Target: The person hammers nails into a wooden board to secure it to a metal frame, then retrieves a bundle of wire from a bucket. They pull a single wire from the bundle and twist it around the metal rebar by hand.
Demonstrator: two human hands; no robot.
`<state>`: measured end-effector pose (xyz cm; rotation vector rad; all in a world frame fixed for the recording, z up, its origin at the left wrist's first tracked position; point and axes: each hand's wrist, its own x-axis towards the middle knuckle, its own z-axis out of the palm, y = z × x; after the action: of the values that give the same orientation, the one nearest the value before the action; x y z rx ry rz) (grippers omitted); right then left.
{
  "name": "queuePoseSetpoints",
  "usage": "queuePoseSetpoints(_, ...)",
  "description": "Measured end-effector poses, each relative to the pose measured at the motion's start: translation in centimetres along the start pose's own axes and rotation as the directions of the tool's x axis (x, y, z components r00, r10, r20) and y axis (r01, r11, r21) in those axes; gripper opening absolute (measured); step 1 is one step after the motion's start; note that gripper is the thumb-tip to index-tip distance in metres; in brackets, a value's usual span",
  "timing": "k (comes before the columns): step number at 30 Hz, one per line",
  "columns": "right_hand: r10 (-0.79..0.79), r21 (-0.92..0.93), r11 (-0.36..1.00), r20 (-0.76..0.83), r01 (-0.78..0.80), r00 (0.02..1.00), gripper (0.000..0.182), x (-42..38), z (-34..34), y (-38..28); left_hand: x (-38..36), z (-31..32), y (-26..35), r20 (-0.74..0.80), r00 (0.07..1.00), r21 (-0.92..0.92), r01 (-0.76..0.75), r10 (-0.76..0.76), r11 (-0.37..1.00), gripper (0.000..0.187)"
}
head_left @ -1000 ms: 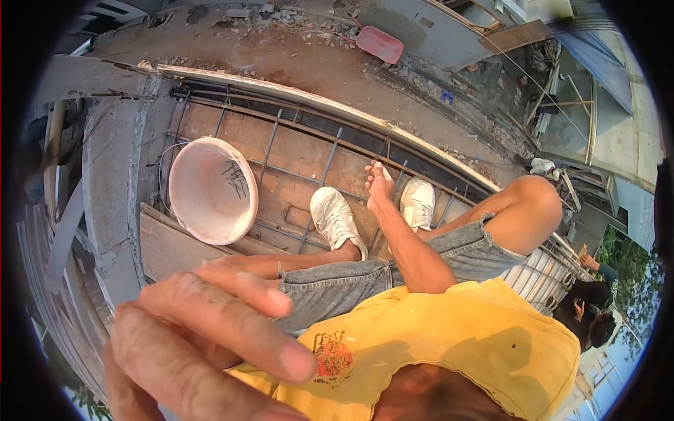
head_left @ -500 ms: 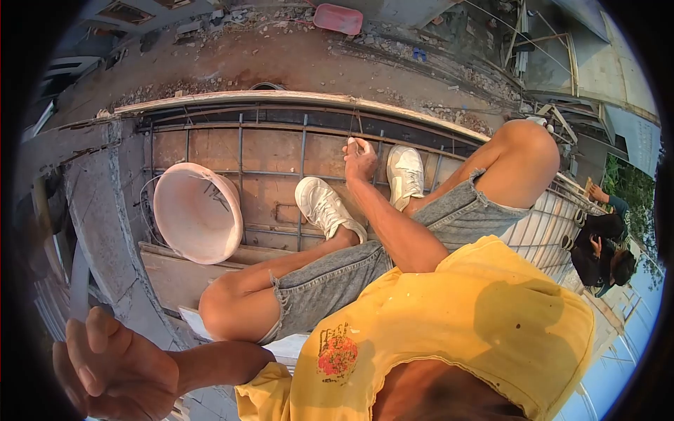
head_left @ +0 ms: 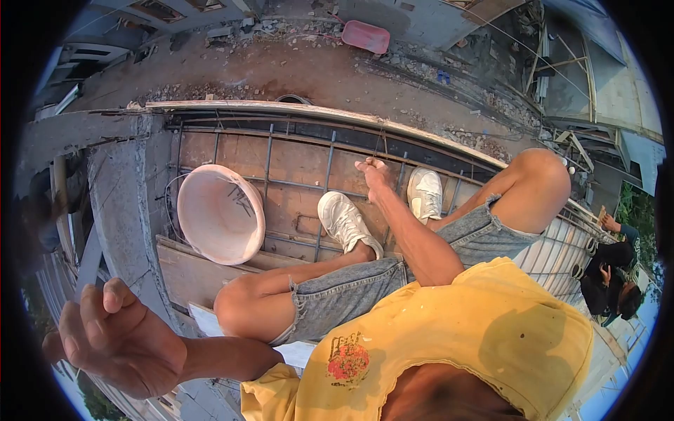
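My right hand is closed in a pinch beside the rebar mesh, at the lower end of a thin wire. The wire runs up to the edge of a long wooden board. Raised at the lower left, my left hand has loosely curled fingers that stand apart, with nothing visible in them. Left of my shoes, a pale pink bucket leans on the mesh with short dark pieces inside. My white shoes rest among the bars over brown formwork panels.
Beyond the board lies a lower dirt yard with rubble and a red wheelbarrow tray. A concrete beam borders the left side. At the far right another person in dark clothing sits near more rebar.
The view has shifted, so the scene sits further right and lower. My right hand has turned slightly at the wire. My left hand stays raised, its fingers still curled.
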<state>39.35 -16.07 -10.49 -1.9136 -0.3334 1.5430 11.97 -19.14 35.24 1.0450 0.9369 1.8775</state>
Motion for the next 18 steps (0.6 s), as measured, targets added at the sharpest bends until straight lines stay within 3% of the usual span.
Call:
queuePoseSetpoints(1,0.042,0.031,0.999,0.051,-0.044,0.998,0.019,0.6,0.1,0.4,0.0,0.2,-0.2,0.015,1.0,-0.002,0.006,-0.006,1.0,0.022)
queuePoseSetpoints(2,0.082,0.016,0.996,0.014,-0.082,0.997,0.031,0.6,0.7,-0.1,0.1,0.3,-0.3,0.033,0.999,-0.002,0.017,-0.017,1.0,0.024)
queuePoseSetpoints(5,0.061,-0.11,0.991,-0.168,-0.08,0.984,0.027,-0.7,1.5,-1.0,0.2,0.3,-0.6,0.05,0.999,-0.011,0.018,-0.018,1.0,0.024)
queuePoseSetpoints(8,-0.075,-0.148,0.988,-0.26,0.037,0.963,0.028,-1.7,1.7,-0.8,0.4,0.0,-0.6,0.009,0.999,-0.007,0.043,-0.043,0.999,0.023)
queuePoseSetpoints(11,-0.325,-0.297,0.919,-0.202,0.259,0.924,0.035,-1.3,0.6,1.5,0.7,-0.6,-1.9,0.037,0.997,-0.001,0.061,-0.061,0.998,0.019)
queuePoseSetpoints(15,-0.397,-0.244,0.896,-0.072,0.37,0.915,0.045,-0.9,-1.4,2.6,1.4,-2.0,-3.9,0.011,0.993,0.094,0.114,-0.115,0.989,0.028)
queuePoseSetpoints(18,-0.195,0.008,0.981,0.089,0.195,0.977,0.052,-1.7,-2.4,1.4,2.2,-3.1,-4.6,0.033,0.988,0.177,0.144,-0.152,0.974,0.035)
